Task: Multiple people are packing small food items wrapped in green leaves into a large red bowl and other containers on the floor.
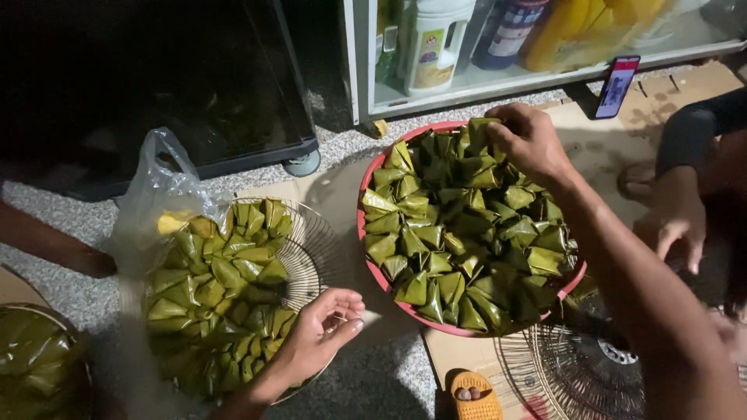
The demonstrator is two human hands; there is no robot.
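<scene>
Right hand (529, 140) grips leaf parcel (480, 132) (far rim) atop red basin (362, 225).

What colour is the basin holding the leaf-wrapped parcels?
Red, seen along the basin rim in the head view.

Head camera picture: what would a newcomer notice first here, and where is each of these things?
The eye goes first to the red basin in the middle, heaped with green leaf-wrapped parcels, where the right hand grips one parcel at the far rim. To the left, a wire tray holds a second heap of parcels partly covered by a clear plastic bag. The left hand rests at the near edge of this tray.
</scene>
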